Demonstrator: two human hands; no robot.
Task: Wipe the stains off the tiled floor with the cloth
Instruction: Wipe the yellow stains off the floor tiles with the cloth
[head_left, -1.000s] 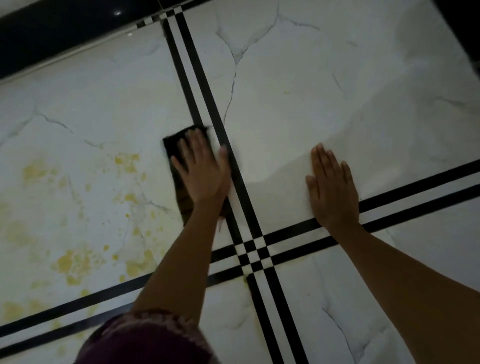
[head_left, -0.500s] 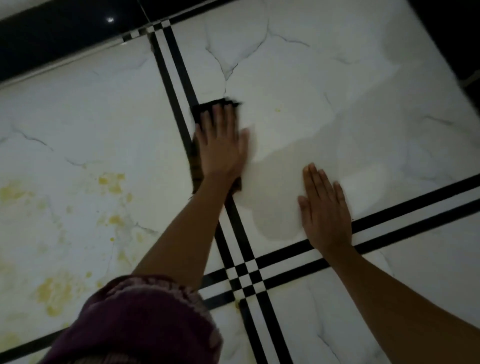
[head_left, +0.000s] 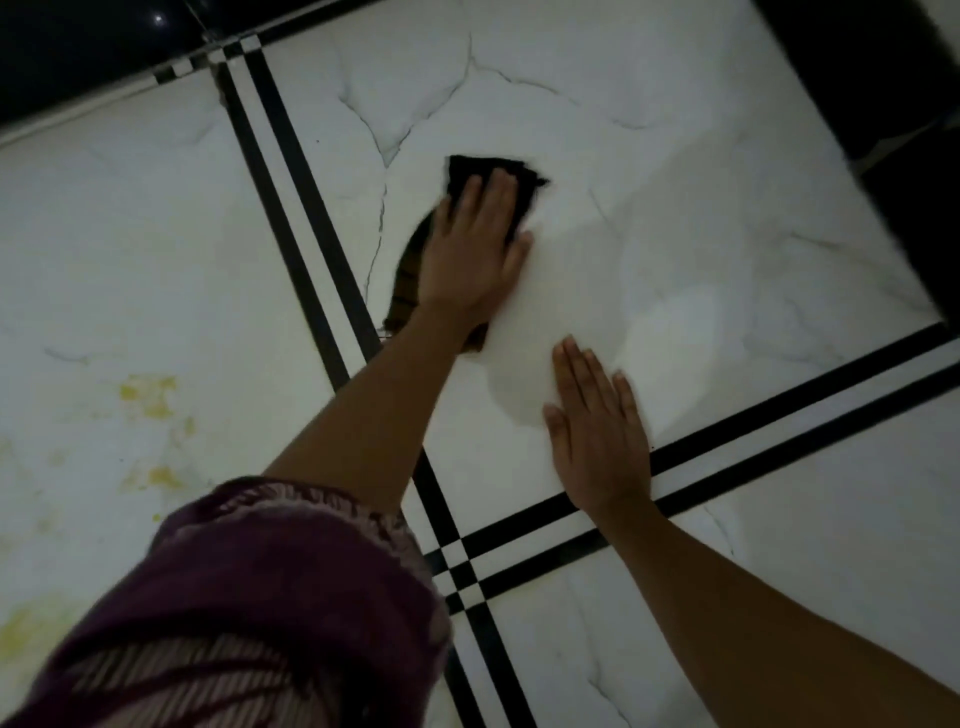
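White marble-look tiled floor (head_left: 675, 130) fills the head view, crossed by paired black border strips (head_left: 306, 208) that meet in a checkered junction near the lower centre. The frame is dim, and a dark band along the top edge and upper right corner cannot be identified.

Hidden or cut off:
- A purple patterned sleeve (head_left: 249, 613) blocks the lower left of the frame and covers the left upper arm.
- The right forearm runs out of frame at the lower right.
- The middle of the dark cloth (head_left: 488, 169) is covered by the left hand (head_left: 470, 254). Only its far edge and a brownish striped part at the wrist side show.
- The cloth edges are blurred, so its fold and exact outline cannot be determined.

Cloth position: it lies flat on the tile to the right of the diagonal black strips, clear of them. The left hand presses down on it palm-first. The fingers are extended and close together, not curled around the fabric; the far cloth edge projects just beyond the fingertips, and the thumb lies on bare tile at the right side.

Right hand (head_left: 597, 431): flat on the floor, nearer than the cloth and apart from it, fingers straight and slightly spread, heel touching the black strip.

Yellow stains (head_left: 148, 392) are scattered over the left tile, well apart from the cloth.
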